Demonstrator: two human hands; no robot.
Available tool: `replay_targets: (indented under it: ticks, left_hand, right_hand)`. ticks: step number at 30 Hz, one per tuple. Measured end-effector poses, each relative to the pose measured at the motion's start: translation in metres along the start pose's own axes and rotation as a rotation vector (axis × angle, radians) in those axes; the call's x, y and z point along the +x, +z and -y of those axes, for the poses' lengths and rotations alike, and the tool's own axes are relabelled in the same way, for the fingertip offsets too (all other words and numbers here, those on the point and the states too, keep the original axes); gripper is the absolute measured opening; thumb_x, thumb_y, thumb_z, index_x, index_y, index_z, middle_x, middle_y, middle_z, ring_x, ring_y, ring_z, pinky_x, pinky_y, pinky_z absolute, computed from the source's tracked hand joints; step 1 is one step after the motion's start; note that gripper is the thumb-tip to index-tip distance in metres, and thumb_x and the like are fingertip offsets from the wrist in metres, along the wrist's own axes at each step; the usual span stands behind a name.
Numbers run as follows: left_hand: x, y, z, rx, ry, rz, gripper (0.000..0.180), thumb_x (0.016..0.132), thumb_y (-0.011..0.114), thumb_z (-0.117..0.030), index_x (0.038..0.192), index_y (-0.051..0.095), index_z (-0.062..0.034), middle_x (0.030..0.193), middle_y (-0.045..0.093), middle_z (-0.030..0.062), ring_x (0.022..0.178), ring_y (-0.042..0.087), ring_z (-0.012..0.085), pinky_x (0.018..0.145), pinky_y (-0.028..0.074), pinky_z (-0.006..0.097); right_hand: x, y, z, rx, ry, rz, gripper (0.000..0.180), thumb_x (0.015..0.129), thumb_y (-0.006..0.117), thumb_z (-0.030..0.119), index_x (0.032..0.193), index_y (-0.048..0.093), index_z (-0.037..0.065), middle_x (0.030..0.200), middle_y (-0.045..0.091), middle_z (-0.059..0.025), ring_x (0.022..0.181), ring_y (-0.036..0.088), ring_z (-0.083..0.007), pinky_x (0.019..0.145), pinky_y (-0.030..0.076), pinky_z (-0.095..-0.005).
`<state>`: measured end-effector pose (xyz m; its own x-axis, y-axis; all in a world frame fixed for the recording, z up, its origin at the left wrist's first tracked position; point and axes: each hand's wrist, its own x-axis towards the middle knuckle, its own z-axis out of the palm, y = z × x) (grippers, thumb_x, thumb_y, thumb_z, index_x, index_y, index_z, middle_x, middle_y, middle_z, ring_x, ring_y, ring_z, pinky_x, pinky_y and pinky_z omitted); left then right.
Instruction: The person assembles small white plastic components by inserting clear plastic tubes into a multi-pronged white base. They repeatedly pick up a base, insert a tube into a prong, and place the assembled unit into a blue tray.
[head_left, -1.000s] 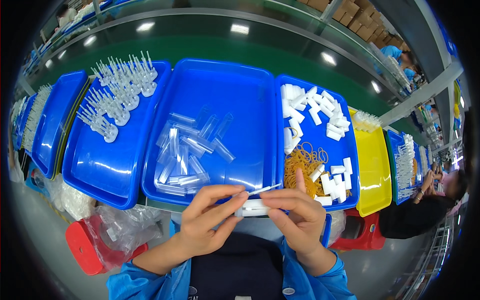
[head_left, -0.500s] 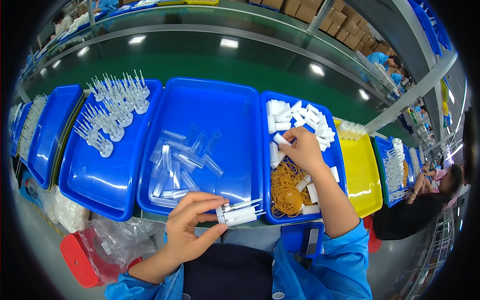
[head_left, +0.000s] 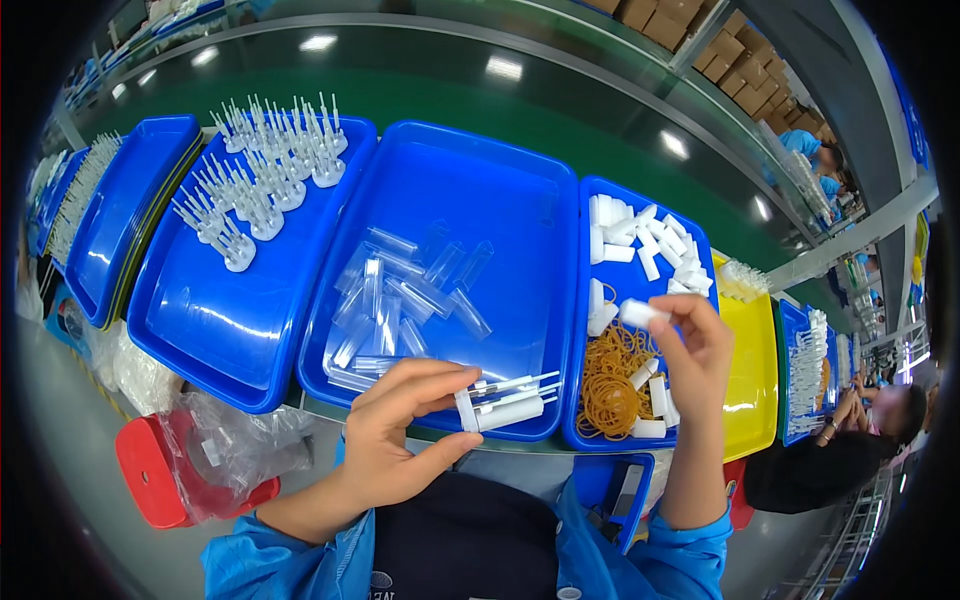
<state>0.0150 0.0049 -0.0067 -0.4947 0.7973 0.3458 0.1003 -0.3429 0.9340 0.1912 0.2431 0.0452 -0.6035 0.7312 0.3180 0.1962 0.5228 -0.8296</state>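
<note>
My left hand (head_left: 395, 430) pinches the base of a white pronged plastic holder (head_left: 466, 410), its thin prongs pointing right. One white cylinder (head_left: 512, 413) sits among those prongs. Between the fingertips of my right hand (head_left: 697, 350) is another short white cylinder (head_left: 640, 314), raised over the right blue tray (head_left: 574, 330). In that tray lie loose white cylinders (head_left: 660, 240) at the far end and a heap of tan rubber bands (head_left: 610, 390) at the near end. Clear plastic tubes (head_left: 400, 300) lie in the middle blue tray (head_left: 430, 160), beyond my left hand.
Upright white pronged holders (head_left: 260, 190) stand in the left blue tray (head_left: 220, 330). A yellow tray (head_left: 745, 390) adjoins on the right. Behind the trays runs a green conveyor belt (head_left: 420, 80). A red stool (head_left: 150, 470) with plastic bags is at lower left; a person (head_left: 800, 460) sits at right.
My right hand has lifted a white cylinder out of the pile and drawn it back toward me. My left hand still grips the holder. The whole view has shifted somewhat.
</note>
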Motion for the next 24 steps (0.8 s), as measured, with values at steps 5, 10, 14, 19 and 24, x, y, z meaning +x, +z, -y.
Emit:
replay_targets:
  ticks: [5,10,14,19,24]
  left_hand:
    - [-0.003,0.0,0.0,0.012,-0.005,0.03,0.048,0.077,0.074,0.007,0.123,0.058,0.0086,0.123,0.054,0.0219,0.116,0.06,0.0317,0.093,0.057,0.038]
    - [-0.002,-0.002,-0.002,0.048,0.006,0.045,0.05,0.077,0.073,0.008,0.125,0.058,0.0079,0.123,0.055,0.0218,0.115,0.06,0.0312,0.092,0.058,0.036]
    - [-0.004,0.001,0.0,0.078,0.031,0.049,0.051,0.077,0.073,0.008,0.125,0.059,0.0068,0.122,0.055,0.021,0.114,0.061,0.0309,0.091,0.058,0.036]
    - [-0.003,0.001,0.002,0.23,0.138,0.086,0.052,0.075,0.074,0.006,0.125,0.06,0.0046,0.12,0.058,0.0203,0.111,0.063,0.0308,0.088,0.059,0.035]
    - [-0.001,-0.001,-0.002,0.285,0.121,0.086,0.052,0.075,0.076,0.004,0.125,0.061,0.0038,0.12,0.059,0.0202,0.111,0.063,0.0299,0.086,0.059,0.033]
  right_hand:
    - [-0.034,0.02,0.026,0.169,-0.038,0.101,0.014,0.082,0.065,-0.007,0.093,0.066,0.001,0.095,0.068,-0.0093,0.09,0.063,-0.0147,0.103,0.034,-0.0404]
    - [-0.043,0.024,0.031,0.418,0.091,0.176,0.016,0.081,0.061,-0.012,0.092,0.069,-0.004,0.098,0.068,-0.0137,0.092,0.062,-0.0183,0.087,0.047,-0.0304]
    - [-0.046,0.021,0.031,0.5,0.147,0.224,0.016,0.08,0.062,-0.012,0.093,0.069,-0.006,0.098,0.068,-0.0147,0.092,0.063,-0.0187,0.081,0.049,-0.0275]
    - [-0.045,0.022,0.04,0.433,0.14,0.274,0.016,0.08,0.062,-0.011,0.092,0.07,-0.006,0.097,0.07,-0.0147,0.092,0.064,-0.0183,0.088,0.045,-0.031]
    - [-0.046,0.023,0.052,0.028,-0.112,0.267,0.016,0.078,0.067,-0.004,0.09,0.073,0.004,0.095,0.073,-0.0074,0.096,0.066,-0.0172,0.107,0.031,-0.0483]
